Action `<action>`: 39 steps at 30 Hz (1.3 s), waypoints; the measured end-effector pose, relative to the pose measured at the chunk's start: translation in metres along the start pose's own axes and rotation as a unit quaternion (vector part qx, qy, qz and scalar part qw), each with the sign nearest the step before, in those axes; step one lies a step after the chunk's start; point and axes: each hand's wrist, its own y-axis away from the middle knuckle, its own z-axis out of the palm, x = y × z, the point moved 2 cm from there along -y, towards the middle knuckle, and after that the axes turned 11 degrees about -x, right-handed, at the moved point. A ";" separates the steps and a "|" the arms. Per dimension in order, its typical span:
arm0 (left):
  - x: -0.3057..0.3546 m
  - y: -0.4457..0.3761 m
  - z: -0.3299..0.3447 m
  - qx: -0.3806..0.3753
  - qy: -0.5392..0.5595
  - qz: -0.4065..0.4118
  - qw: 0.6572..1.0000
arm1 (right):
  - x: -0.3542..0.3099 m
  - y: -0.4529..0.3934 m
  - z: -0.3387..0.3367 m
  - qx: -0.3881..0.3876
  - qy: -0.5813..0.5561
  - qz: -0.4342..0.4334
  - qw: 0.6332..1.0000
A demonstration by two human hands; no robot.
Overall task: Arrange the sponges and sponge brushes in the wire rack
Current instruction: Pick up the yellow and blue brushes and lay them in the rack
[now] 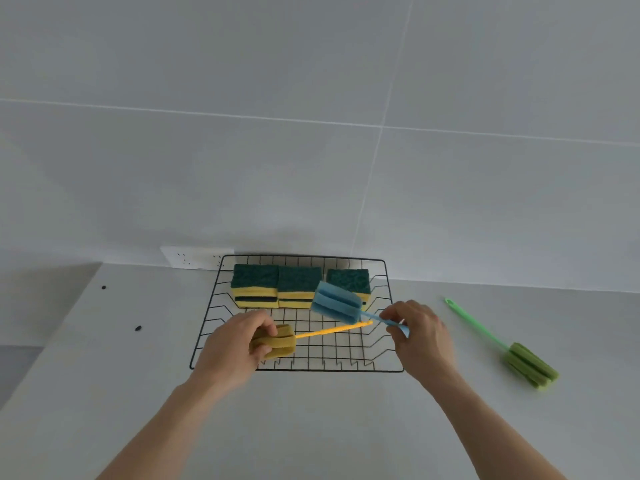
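Black wire rack (207,336) sits at centre frame on a white counter (346,427), with green-and-yellow sponges (277,287) stacked along its far edge. Left hand (235,344) is clamped on the yellow sponge brush (277,341) over the rack's lower left. Right hand (420,332) pinches the blue sponge brush (334,301) by its handle, above the rack. At right, a green sponge brush (530,365) lies on the counter, well apart. A wall socket (190,258) shows behind the rack.
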 end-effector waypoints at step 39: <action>-0.098 -0.060 0.019 0.053 -0.148 0.042 0.987 | -0.084 -0.066 0.149 -0.080 0.140 -0.078 0.984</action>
